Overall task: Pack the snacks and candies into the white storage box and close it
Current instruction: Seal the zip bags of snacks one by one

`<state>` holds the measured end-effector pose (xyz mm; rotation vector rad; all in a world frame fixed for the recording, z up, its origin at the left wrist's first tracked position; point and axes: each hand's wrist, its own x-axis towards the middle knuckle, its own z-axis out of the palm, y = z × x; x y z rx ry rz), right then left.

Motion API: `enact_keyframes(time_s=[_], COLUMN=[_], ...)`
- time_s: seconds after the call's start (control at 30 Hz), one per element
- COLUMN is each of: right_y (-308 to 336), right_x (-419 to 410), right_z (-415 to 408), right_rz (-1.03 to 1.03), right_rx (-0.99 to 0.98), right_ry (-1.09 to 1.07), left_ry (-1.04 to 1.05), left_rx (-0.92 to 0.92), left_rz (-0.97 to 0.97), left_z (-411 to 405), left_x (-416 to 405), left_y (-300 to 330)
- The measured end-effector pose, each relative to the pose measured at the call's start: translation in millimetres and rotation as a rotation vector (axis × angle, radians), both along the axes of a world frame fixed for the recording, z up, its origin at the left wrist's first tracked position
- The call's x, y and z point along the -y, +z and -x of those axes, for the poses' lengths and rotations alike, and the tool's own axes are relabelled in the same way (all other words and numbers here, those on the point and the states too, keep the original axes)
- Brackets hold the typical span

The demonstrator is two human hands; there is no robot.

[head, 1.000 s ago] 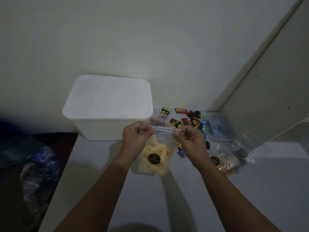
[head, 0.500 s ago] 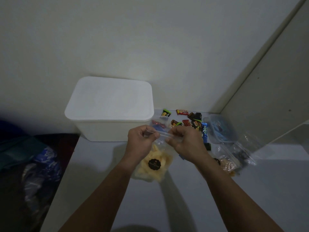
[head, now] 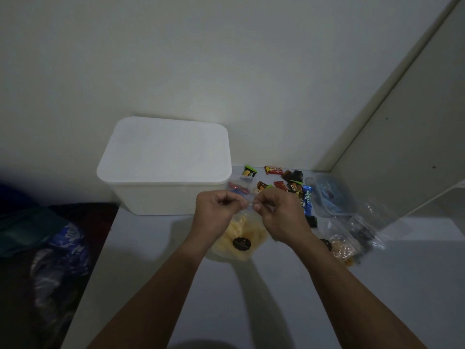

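Snack bag: a clear zip bag point(head: 239, 241) of pale yellow crisps with a dark round sticker hung between both hands above the white table point(head: 276, 298), just in front of the white storage box point(head: 163, 172).
Left hand: the left hand point(head: 216, 212) was curled, thumb and fingers pinching the bag's top strip at its left side.
Right hand: the right hand point(head: 276, 215) pinched the same strip just beside the left; the two pinches nearly met at the middle.
Step in hand: judged to be sealing the zip before packing.
How to do it well: press the strip flat between thumb and forefinger, work along its whole length, let air out first, and keep the bag upright so no crisps catch in the seal.
Box: its lid point(head: 166, 149) sat on, so it must come off before anything goes in.
Waiting: wrapped candies point(head: 284, 185) and another clear bag point(head: 349, 238) lay to the right.
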<state>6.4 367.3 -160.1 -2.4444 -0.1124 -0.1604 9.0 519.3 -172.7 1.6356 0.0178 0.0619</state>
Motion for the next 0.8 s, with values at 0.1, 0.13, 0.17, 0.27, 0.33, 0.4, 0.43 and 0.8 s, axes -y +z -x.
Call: enact_keyframes(time_s=[0.1,0.13,0.17,0.27,0.33,0.4,0.43,0.8], right_y=[0,1,1,6,7,8,9,14], right_x=[-1,-1,2,12,17,18,18,41], right_z=[1,1,1,1,3,4,4,4], right_rz=[-0.026,-0.03,-0.024,-0.003,-0.023,-0.088,-0.132,-0.376], right_rx=[0.007,0.003,0.0,-0.001,0.004,-0.033,-0.067,-0.161], right_ry=[0.004,0.0,-0.012,-0.054,-0.052,-0.05,-0.048,-0.063], left_ry=[0.025,0.05,0.078,0.065,-0.029,-0.066,-0.054,0.067], left_rx=[0.007,0.006,0.003,-0.015,-0.027,-0.023,-0.009,-0.086], left_rz=[-0.009,-0.005,0.019,0.078,0.048,0.042,0.039,0.224], left_z=[0,-1,-2,-6,-5,-3,-4,-16], left_x=[-1,-3,-4,-10,-8,-4,-2,-13], left_y=[0,1,2,7,10,12,11,4])
